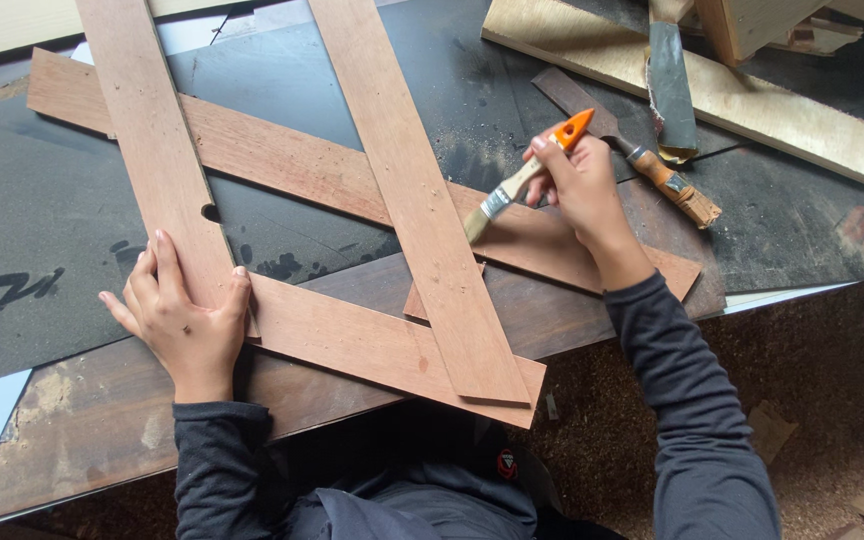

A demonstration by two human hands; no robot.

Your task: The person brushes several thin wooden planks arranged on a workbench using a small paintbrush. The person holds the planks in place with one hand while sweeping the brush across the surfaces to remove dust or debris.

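Brushing crossed wooden slats on a dark worktable.

Right hand (580,188) closed around orange-handled paintbrush (524,178), bristles tilted down and touching long reddish-brown slat (422,210) near its middle. Left hand (180,315) spread flat, fingers wide, pressing lower end of left slat (157,150), holding nothing. Both slats laid diagonally over cross slat (302,165) and lower slat (372,345), forming a lattice on sawdust-dusted black table (42,230). Second brush (674,185), wooden handle, lying just right of working hand. Putty knife (670,85) resting on pale plank (752,100) at top right. Dark grey sleeves on both arms.
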